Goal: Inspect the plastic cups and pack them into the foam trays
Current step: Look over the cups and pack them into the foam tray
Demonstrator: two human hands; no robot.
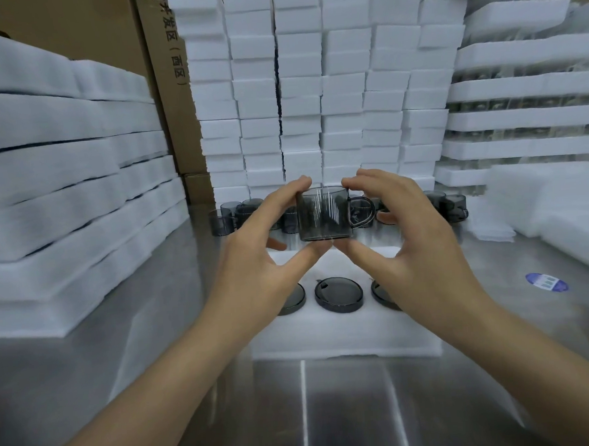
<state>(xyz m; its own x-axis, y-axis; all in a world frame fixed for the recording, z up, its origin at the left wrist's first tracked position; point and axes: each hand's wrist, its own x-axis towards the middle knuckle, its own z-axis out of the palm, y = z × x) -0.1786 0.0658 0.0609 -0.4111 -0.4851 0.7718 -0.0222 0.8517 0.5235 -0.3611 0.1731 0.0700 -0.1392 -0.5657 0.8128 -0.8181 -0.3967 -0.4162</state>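
Cup (323, 214) at frame centre is pinched rim-to-base by my left hand (254, 255) and right hand (420, 240), held up, I judge, for inspection.

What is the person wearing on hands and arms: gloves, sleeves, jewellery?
The left hand and right hand are bare, without gloves or rings; the left forearm and right forearm are uncovered to the frame edge, no sleeves, watch or bands.

Packing workshop, steel bench (90, 387), stacked foam trays (313, 85), cardboard cartons (167, 93)
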